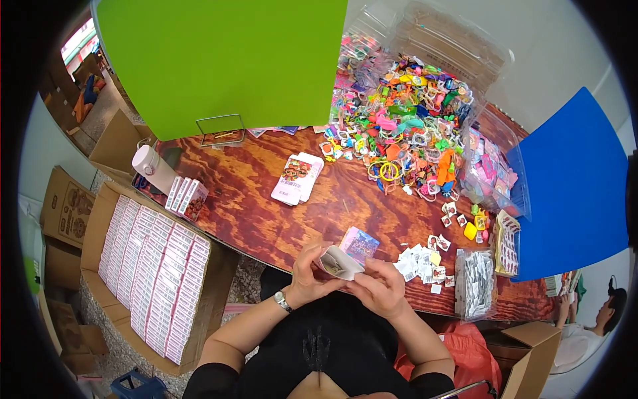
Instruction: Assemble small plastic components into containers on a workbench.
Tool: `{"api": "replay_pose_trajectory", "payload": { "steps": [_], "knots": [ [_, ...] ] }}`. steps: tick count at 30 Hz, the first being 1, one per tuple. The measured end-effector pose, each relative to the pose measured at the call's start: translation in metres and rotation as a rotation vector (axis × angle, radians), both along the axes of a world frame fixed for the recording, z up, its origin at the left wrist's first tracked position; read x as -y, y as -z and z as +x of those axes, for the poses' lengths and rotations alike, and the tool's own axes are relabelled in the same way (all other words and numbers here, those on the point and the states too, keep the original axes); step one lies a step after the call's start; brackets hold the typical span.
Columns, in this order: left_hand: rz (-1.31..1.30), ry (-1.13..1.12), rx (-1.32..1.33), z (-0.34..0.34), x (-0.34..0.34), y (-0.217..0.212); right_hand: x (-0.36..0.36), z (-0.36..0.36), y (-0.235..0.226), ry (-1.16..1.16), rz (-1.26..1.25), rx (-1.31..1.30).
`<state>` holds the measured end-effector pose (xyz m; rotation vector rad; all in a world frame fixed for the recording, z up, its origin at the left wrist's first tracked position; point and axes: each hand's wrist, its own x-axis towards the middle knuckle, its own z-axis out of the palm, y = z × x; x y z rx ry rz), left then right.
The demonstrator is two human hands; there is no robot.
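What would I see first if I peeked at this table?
First, the big heap of bright plastic toys at the far right of the wooden table. Next, close to you, the left hand and right hand hold a small open box. Left of the table, a carton is packed with rows of boxes.

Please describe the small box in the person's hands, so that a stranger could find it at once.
Start at the wooden table and go to its near edge, where the left hand and right hand meet. The box is between them. Unlike the packed boxes in the carton, it is open.
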<state>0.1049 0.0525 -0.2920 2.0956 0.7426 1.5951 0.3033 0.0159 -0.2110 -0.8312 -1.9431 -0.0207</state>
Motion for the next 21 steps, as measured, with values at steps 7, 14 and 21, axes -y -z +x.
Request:
{"api": "replay_pose_trajectory", "payload": {
  "steps": [7, 14, 21],
  "knots": [
    [-0.156, -0.174, -0.119, -0.011, 0.003, -0.006, -0.064, 0.031, -0.007, 0.264, -0.251, -0.098],
    [-0.272, -0.21, -0.178, -0.009, 0.003, -0.015, -0.183, 0.082, 0.063, 0.589, -0.683, -0.278],
    [-0.279, -0.222, -0.168, -0.013, -0.003, -0.02, -0.217, 0.073, 0.086, 0.885, -0.774, -0.031]
  ]
}}
